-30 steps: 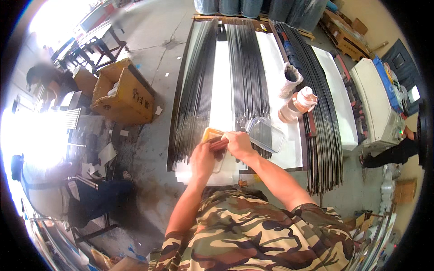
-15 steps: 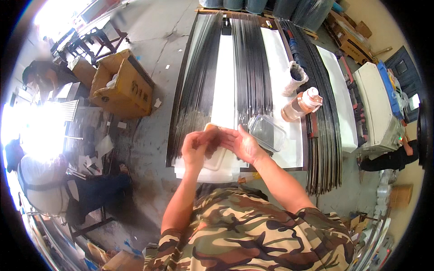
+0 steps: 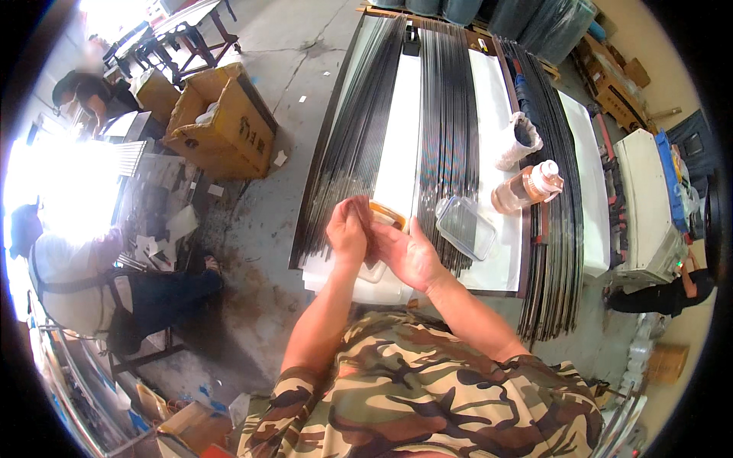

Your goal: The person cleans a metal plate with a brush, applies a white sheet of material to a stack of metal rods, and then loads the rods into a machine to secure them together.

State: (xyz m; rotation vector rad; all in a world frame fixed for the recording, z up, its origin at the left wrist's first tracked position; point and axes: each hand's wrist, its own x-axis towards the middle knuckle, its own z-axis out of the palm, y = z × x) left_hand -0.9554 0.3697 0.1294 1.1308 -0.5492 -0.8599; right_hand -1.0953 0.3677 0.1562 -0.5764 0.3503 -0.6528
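Observation:
My left hand is closed on a dark reddish-brown cloth that hangs down between my hands. My right hand is palm up with its fingers stretched out, their tips touching or very near the cloth. Partly hidden behind my hands is a pale plastic container with something yellow-orange in it. A clear plastic box or lid with a pale blue rim lies right of my right hand. Long, thin dark strips lie in bundles on the white-covered table under and beyond my hands.
A water bottle and a white-wrapped open tube or cup stand at the table's right. A torn cardboard box sits on the floor to the left. Two people work at far left; another person is at far right beside a white machine.
The view has shifted, so the table appears farther right. My left hand has lifted the cloth slightly and turned it upright, uncovering more of the yellow-orange contents. My right hand stays outstretched.

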